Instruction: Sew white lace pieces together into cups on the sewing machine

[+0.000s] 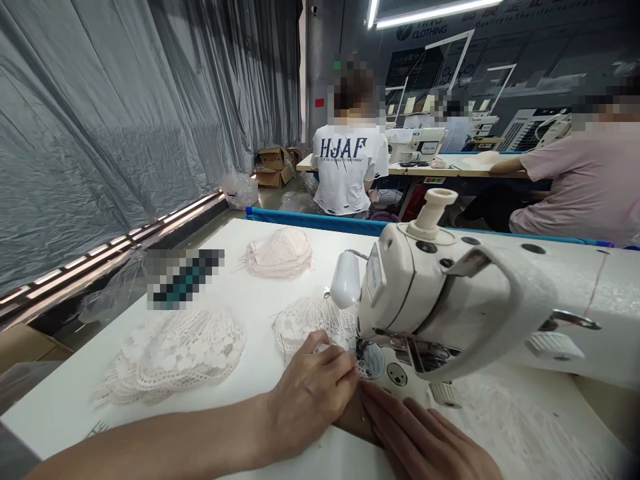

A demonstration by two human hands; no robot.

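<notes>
A white sewing machine (pixel 400 287) stands at the right, its needle and presser foot over a piece of white lace (pixel 315 317). My left hand (pixel 317 390) is closed, its curled fingers gripping the lace's near edge just left of the presser foot. Just below the needle, my right hand (pixel 425 433) lies with fingers stretched out and close together, the tips by the lace edge. What lies under its palm is hidden. A brown surface (pixel 356 420) shows between the hands; I cannot make out what it is.
White lace pieces (pixel 175 353) are stacked at the left of the white table (pixel 280 433). Behind lies a pale pink cup-shaped pile (pixel 280 253). More sheer lace (pixel 525 420) lies right. A blurred dark object (pixel 187 280) is near the left edge. Two co-workers sit ahead.
</notes>
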